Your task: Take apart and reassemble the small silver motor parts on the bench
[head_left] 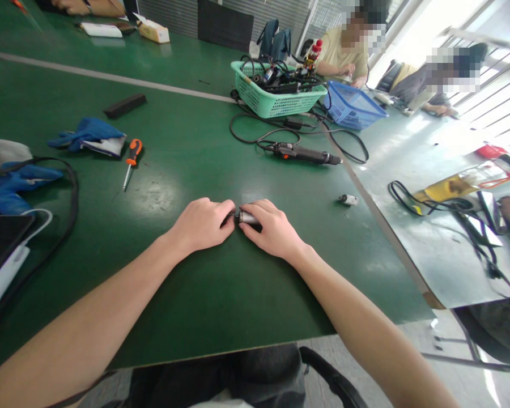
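Both hands meet over the green table near its front edge. My right hand [271, 225] is closed round a small silver metal cylinder [248, 217] that lies sideways, its left end pointing at the other hand. My left hand [208, 223] pinches a small dark part [233, 217] at that end; whether it is joined to the cylinder I cannot tell. Off to the right lies another small silver part [347, 199] with a dark tip. A black electric screwdriver [308, 153] rests beyond the hands, its cable coiled behind it.
An orange-handled screwdriver [132, 161], blue gloves [89, 136] and a black bar [125, 106] lie to the left. A green basket [276, 106] full of tools and cables stands behind, beside a blue basket [352, 107]. A yellow bottle [446, 186] lies at right. Other people sit beyond.
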`<state>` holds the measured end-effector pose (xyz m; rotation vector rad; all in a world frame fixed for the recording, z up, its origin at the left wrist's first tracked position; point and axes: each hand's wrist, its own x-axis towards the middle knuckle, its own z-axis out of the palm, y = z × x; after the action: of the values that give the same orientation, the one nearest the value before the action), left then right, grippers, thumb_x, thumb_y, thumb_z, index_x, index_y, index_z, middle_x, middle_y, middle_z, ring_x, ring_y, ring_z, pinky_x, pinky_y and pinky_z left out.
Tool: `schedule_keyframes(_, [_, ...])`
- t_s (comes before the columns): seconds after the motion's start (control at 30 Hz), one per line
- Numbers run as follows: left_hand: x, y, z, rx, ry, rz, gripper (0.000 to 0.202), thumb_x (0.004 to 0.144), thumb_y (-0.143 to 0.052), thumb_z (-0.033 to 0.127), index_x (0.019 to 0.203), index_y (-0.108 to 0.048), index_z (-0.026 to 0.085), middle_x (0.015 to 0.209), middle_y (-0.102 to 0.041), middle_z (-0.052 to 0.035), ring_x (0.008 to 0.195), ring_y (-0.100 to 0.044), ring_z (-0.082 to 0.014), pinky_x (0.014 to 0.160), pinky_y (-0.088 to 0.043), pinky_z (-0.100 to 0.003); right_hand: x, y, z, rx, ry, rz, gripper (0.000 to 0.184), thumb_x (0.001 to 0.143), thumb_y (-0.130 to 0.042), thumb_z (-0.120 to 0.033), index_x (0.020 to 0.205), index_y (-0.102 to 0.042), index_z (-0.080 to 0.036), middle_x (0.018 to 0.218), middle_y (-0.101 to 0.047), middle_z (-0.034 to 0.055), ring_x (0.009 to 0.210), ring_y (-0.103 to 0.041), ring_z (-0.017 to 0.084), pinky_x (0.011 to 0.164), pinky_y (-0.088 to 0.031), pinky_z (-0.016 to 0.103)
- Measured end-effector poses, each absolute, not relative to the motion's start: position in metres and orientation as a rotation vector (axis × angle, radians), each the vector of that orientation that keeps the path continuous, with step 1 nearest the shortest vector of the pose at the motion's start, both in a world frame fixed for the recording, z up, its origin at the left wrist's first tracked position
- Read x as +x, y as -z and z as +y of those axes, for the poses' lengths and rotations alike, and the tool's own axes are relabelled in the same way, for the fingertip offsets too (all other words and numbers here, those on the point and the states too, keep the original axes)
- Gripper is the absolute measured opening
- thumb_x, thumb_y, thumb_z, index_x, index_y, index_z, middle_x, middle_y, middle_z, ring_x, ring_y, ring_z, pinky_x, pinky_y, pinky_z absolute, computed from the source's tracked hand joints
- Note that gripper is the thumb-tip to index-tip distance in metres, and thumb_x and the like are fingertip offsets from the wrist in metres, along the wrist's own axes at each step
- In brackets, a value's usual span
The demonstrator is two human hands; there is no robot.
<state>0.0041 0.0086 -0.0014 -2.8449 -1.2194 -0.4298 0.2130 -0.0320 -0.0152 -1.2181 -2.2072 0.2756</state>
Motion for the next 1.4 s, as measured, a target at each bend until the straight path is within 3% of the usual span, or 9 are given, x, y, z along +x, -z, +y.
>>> schedule_keyframes(0.53, [0.0028, 0.0029, 0.0102, -2.862, 0.423, -1.166, 0.021, 0.094, -0.046, 0.029, 0.088, -0.064, 0.02, 0.072, -0.07, -0.0044, 0.065, -0.064, -0.0224, 0.063, -0.041, -0.035, 0.2129, 0.0147, -0.0316, -1.213, -0.273, -2.212, 0.029, 0.094, -0.06, -0.026, 0.122, -0.063, -0.021, 0.113, -0.068, 0.0099, 0.106, -0.061, 0.027, 0.096, -0.052, 0.043])
schedule_keyframes(1.4, [0.0028, 0.0012, 0.011, -2.935, 0.373, -1.071, 0.024, 0.099, -0.044, 0.031, 0.095, -0.065, 0.02, 0.082, -0.073, -0.003, 0.071, -0.064, -0.0208, 0.066, -0.039, -0.034, 0.2137, 0.0139, -0.0323, -1.204, -0.272, -2.225, 0.029, 0.095, -0.06, -0.026, 0.123, -0.062, -0.02, 0.113, -0.068, 0.0095, 0.105, -0.06, 0.026, 0.096, -0.051, 0.042])
